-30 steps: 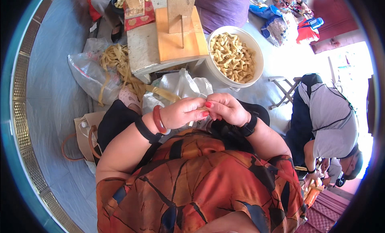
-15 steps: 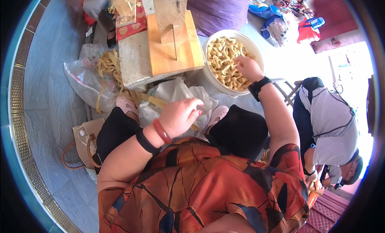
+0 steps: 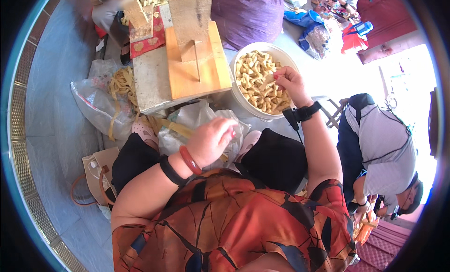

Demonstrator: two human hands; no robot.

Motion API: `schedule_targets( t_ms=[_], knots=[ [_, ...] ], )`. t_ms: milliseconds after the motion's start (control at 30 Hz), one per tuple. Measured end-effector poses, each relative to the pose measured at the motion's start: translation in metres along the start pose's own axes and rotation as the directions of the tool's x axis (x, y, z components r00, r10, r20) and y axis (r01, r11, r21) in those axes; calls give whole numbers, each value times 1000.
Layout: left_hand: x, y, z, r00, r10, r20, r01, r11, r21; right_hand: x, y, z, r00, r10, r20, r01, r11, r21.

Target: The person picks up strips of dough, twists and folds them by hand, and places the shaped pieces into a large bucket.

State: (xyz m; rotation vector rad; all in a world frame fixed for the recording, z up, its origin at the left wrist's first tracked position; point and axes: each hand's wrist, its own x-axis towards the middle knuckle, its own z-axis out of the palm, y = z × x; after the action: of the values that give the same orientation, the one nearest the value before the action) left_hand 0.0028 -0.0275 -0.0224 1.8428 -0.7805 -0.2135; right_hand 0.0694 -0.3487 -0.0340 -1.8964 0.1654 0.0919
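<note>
My right hand (image 3: 291, 83) is over a white bucket (image 3: 234, 87) full of pale yellow twisted pieces (image 3: 255, 68). Its thumb and fingers pinch one such yellow piece (image 3: 268, 81) above the heap. My left hand (image 3: 210, 141) hovers over my lap with its fingers drawn together; whatever they hold, if anything, is hidden. Below that hand, flat yellow strips (image 3: 176, 126) lie across a white plastic bag (image 3: 201, 113). In front of me a wooden stand (image 3: 176, 82) with an upright board and a thin metal rod rests on a low grey block.
More yellow strips (image 3: 123, 80) spill from a clear bag (image 3: 96, 101) on the left. A beige handbag (image 3: 96, 171) sits by my left leg. Behind the bucket is a large purple sack (image 3: 243, 19). Another person (image 3: 382, 145) bends over at the right; someone works at the far left.
My right hand has drawn back slightly from the heap, and a yellow piece now shows in its fingers. My left hand has stayed nearly still. The view has shifted a little.
</note>
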Motion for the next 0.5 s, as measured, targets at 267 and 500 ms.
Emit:
schedule_targets(
  t_ms=[267, 500],
  knots=[
    [-3, 20, 6, 985, -46, 165, 56, 997, -55, -129, -90, 91, 828, -379, 414, 508, 819, -266],
    [-26, 16, 9, 919, -136, 371, 44, 968, 246, -163, -74, 122, 861, -326, 391, 509, 574, -642]
  ],
)
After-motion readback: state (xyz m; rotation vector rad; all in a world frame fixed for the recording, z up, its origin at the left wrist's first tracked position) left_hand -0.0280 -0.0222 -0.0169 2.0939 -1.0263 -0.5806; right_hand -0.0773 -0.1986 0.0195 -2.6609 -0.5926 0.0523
